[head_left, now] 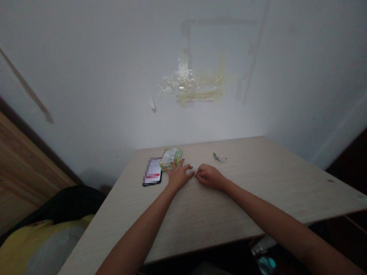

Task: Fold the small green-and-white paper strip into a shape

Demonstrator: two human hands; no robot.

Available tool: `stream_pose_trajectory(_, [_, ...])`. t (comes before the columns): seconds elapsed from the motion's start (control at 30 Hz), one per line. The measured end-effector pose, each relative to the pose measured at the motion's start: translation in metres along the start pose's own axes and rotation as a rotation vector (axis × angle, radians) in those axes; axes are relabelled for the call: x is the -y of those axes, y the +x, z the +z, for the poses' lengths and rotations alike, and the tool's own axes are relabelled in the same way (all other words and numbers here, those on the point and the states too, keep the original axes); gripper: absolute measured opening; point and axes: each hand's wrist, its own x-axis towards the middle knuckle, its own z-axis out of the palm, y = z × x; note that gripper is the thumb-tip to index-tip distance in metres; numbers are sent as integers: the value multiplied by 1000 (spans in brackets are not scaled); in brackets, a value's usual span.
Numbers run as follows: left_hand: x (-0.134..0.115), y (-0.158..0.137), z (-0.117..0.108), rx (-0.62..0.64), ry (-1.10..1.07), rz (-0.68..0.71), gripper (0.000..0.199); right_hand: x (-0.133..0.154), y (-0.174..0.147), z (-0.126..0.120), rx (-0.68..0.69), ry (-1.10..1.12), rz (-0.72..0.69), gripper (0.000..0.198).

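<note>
My left hand (177, 175) lies on the table with its fingers spread. Its fingertips rest at the near edge of a green and white printed packet (171, 156). Between my two hands is a small whitish piece (193, 167), partly covered, its kind too small to make out. My left thumb is beside this piece, and my right hand (208, 176) has its fingers closed in a pinch at its right end. Left of the packet, a phone (155, 172) with a lit screen lies flat, close to the packet.
A small crumpled green and white wrapper (220, 157) lies at the back of the wooden table (195, 221). Behind the table stands a wall (120, 76) with old clear tape (195, 88). Yellow and grey cloth (43, 244) is at the lower left, and a bottle (266, 263) is below the front edge.
</note>
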Motion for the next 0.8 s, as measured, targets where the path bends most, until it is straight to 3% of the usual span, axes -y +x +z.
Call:
stream_pose_trajectory(0.33, [0,0,1,-5,9,1,39,1,1,-3,34,19,-135,18])
stream_pose_trajectory(0.6, [0,-1,3,-23,5,5,39,4,1,-2,21,82,-156,18])
stream_pose_trajectory(0.7, [-1,-2,1,-18,10,5,38,-1,1,1,-28,107,-88,18])
stream_pose_trajectory(0.8, [-1,-3,0,-15,-2,10,35,-13,0,2,-116,78,72,19])
